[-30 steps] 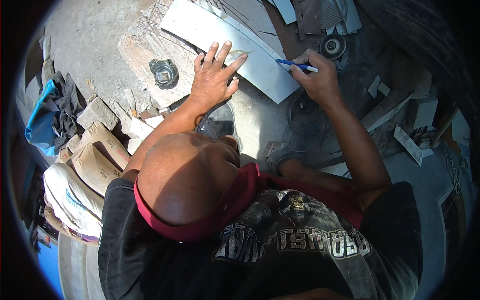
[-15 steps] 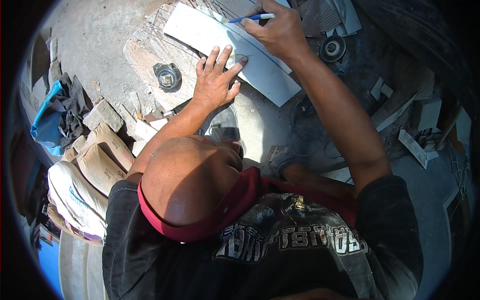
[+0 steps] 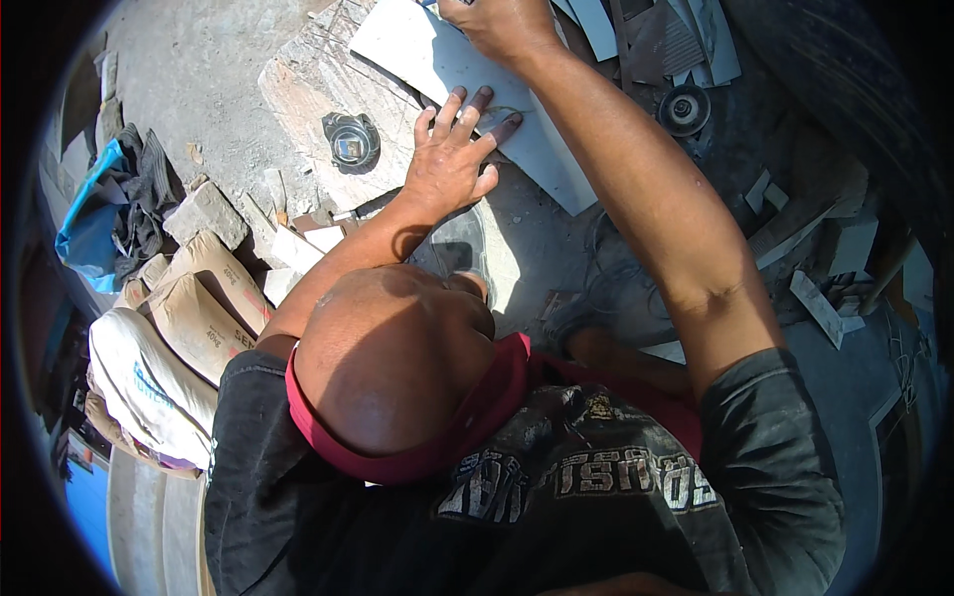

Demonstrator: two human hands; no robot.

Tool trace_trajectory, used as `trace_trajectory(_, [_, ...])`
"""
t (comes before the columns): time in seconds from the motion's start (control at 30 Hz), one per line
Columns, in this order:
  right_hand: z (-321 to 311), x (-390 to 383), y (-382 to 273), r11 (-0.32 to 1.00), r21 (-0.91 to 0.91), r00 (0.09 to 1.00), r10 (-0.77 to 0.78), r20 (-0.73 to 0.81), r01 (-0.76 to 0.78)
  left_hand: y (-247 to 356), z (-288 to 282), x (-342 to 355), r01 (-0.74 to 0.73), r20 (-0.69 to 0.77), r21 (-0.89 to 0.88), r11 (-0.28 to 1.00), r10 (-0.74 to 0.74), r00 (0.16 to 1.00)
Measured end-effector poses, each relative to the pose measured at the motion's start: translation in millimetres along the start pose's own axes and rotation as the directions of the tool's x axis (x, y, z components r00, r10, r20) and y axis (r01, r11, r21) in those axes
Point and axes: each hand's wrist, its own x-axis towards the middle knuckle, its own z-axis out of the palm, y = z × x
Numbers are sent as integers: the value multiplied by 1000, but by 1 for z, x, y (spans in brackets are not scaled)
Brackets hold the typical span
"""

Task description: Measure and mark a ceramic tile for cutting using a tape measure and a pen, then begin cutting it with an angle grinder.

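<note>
My left hand (image 3: 452, 151) lies with fingers spread on the near edge of a long white tile (image 3: 412, 42). Its fingertips rest on the tile's surface, and the thumb sticks out past the edge. At the top of the view, my right hand (image 3: 505, 28) is closed over the tile's far part. It holds a blue pen (image 3: 429, 3), of which only a sliver shows at the upper border. Under the tile is a rough stone slab (image 3: 298, 94). A dark, rounded tape measure (image 3: 351, 144) sits on that slab, left of my left hand.
An angle grinder (image 3: 684, 109) lies on the floor right of my right forearm. Tile offcuts (image 3: 696, 40) are stacked beyond it, with more scraps (image 3: 820, 308) at the right. To the left are paper sacks (image 3: 204, 323), a concrete block (image 3: 206, 214) and a blue bag (image 3: 91, 223).
My right hand has moved left and up along the tile, taking the pen almost out of view. My left hand stays on the tile, while the whole scene has shifted slightly.
</note>
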Motion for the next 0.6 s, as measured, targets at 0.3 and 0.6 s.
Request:
trace_trajectory(0.3, [-99,-128,23,975,-219,999,39,37,-30,-1,5,-1,-10,-25,18,1000,10,1000])
trace_trajectory(0.6, [-214,-259,30,904,-339,951,302,68,-262,3,0,0,-47,-41,73,996,50,998])
